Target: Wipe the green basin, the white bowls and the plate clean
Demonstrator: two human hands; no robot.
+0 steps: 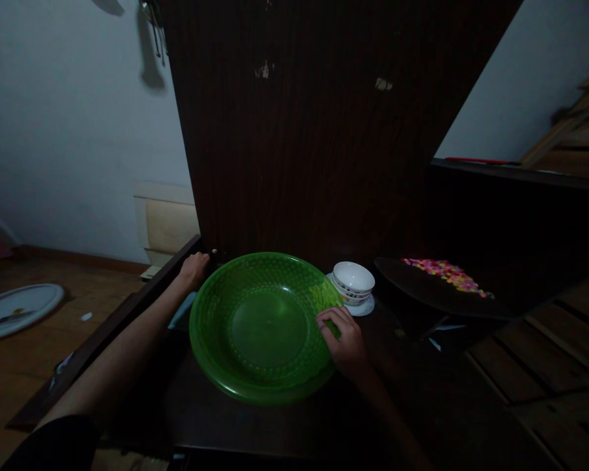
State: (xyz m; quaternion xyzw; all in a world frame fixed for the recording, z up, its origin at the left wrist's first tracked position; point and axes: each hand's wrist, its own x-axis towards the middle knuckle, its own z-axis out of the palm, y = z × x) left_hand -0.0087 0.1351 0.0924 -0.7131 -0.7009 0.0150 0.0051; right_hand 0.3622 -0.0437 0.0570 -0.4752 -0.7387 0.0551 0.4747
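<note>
A large green plastic basin (269, 327) sits on a dark wooden surface (216, 425), with nothing in it. My right hand (342, 337) is at the basin's right rim, its fingers curled over the edge. My left hand (195, 269) is beyond the basin's upper left side, closed near the dark wooden side rail; what it grips, if anything, is hidden. Just right of the basin, stacked white bowls (354, 280) stand on a white plate (366, 306).
A dark panel (299, 144) rises behind the basin. Pink and yellow small pieces (446, 275) lie on a dark curved shelf at the right. A pale oval lid-like object (22, 311) is on the floor at left. Wooden slats (544, 353) show at lower right.
</note>
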